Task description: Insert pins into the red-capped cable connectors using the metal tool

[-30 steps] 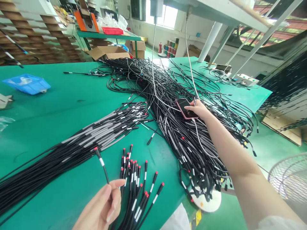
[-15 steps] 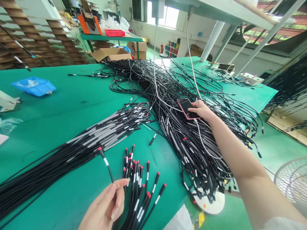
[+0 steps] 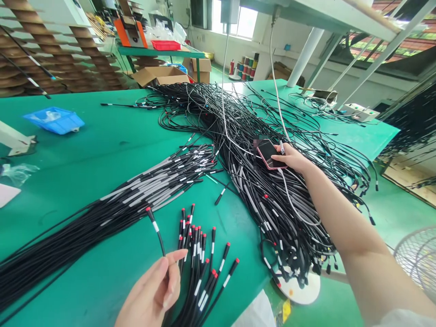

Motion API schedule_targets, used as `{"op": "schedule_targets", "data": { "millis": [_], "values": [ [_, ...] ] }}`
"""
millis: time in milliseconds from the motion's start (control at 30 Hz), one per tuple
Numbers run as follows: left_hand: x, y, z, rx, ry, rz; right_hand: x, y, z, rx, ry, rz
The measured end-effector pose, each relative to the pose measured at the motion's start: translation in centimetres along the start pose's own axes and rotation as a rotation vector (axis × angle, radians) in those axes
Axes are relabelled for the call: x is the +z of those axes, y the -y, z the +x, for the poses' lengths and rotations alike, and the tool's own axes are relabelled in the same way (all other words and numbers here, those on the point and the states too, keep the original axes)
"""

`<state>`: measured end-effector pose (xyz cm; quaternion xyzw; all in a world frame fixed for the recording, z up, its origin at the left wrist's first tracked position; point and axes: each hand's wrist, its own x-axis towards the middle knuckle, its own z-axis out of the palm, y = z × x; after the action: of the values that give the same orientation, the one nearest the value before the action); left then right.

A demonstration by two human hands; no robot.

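Observation:
My left hand (image 3: 153, 293) pinches a single black cable (image 3: 156, 229) with a red tip and a white band, low at the front of the green table (image 3: 91, 150). Beside it fans a bunch of red-tipped black cables (image 3: 200, 261). My right hand (image 3: 291, 156) reaches far out and rests on a pink-cased phone (image 3: 267, 153) lying on a big tangled heap of black cables (image 3: 259, 150); its fingers touch the phone's edge. A white charging cord (image 3: 279, 104) hangs down to the phone.
A long straight bundle of black cables (image 3: 102, 213) runs to the left edge. A blue tray (image 3: 54, 120) sits at the far left. Cardboard boxes (image 3: 160, 75), a green bench with a red tray (image 3: 165, 44) and a wire fan guard (image 3: 417, 263) stand around.
The view has drifted slightly, so everything sits a little further right. Both hands keep the same hold and place.

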<state>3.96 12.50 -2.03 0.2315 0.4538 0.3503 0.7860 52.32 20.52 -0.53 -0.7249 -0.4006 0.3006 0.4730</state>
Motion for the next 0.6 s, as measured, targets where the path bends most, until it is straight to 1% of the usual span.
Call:
{"op": "schedule_targets", "data": {
  "millis": [133, 233, 333, 433, 533, 600],
  "values": [
    [0.5, 0.0, -0.4, 0.033, -0.072, 0.015, 0.1, 0.3, -0.3, -0.006, 0.003, 0.012],
    [1.0, 0.0, -0.7, 0.048, -0.101, 0.032, 0.2, 0.6, -0.4, 0.0, -0.009, 0.015],
    [1.4, -0.1, -1.2, 0.034, -0.126, 0.053, 0.2, 0.6, -0.2, 0.019, -0.05, 0.007],
    [1.8, -0.4, -1.6, 0.031, -0.154, 0.076, -0.2, 0.4, -0.2, 0.039, -0.121, -0.015],
    [1.9, -0.5, -1.7, 0.047, -0.135, 0.077, -1.0, 0.1, -0.8, 0.05, -0.174, -0.052],
    [1.8, -0.4, -1.6, 0.039, -0.106, 0.055, -1.5, 0.1, -1.3, 0.053, -0.171, -0.068]
  ]
}}
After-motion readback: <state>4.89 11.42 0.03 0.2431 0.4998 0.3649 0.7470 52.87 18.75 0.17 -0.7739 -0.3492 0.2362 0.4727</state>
